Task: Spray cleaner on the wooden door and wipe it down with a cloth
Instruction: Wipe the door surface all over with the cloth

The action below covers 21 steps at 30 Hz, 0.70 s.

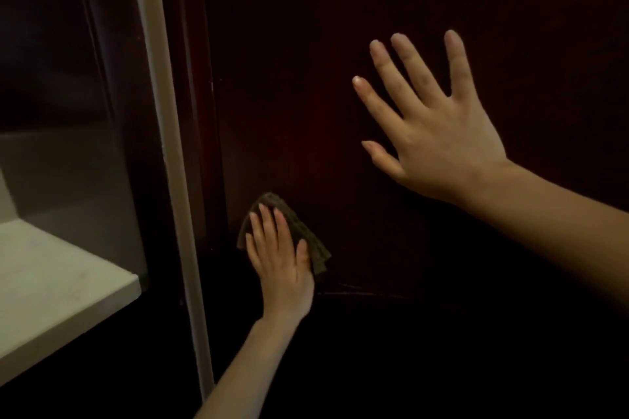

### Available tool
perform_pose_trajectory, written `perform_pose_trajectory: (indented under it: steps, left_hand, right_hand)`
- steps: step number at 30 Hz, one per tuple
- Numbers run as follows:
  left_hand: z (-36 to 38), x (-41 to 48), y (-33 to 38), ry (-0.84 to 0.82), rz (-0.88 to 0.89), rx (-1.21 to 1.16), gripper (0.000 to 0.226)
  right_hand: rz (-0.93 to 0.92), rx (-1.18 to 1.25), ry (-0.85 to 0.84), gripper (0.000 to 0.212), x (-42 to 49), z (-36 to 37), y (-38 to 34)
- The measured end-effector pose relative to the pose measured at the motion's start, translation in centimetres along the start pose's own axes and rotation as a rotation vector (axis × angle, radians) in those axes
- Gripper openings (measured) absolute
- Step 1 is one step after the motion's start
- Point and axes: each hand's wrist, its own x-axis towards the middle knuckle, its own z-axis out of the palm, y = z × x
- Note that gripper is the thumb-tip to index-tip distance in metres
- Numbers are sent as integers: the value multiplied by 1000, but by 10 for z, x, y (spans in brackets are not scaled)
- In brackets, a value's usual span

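The dark wooden door (340, 44) fills the middle and right of the head view in dim light. My left hand (280, 258) lies flat on a folded grey-brown cloth (316, 248), pressing it against the door's lower panel near the left edge. My right hand (432, 126) rests higher on the door, palm flat and fingers spread, holding nothing. No spray bottle is in view.
A pale door frame strip (170, 146) runs down the left of the door. Left of it a white ledge or counter (51, 282) juts out below a grey wall. A moulding line (357, 291) crosses the door just under the cloth.
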Motion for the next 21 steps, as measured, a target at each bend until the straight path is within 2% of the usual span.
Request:
perform_pose_trajectory:
  steps: [5,7,10,16,19,21]
  left_hand:
    - [16,-41,24,-37,-171,-103,71]
    - [21,-46,26,-49,-151,-63,66]
    - [22,-33,12,29,-60,7,56]
    - [16,-23,5,31,-66,-11,59]
    - [12,-15,0,29,-134,-63,71]
    - [8,-12,-2,49,-251,-132,79]
  right_hand:
    - [-38,-7,-4,67,0,-1,0]
    - [-50,-31,-1,68,0,-2,2]
    - [-54,-31,18,67,0,-1,0]
    - [-54,-27,19,69,-1,0,0]
    - [-59,-35,20,69,-1,1,-1]
    - [-55,-37,23,69,0,1,0]
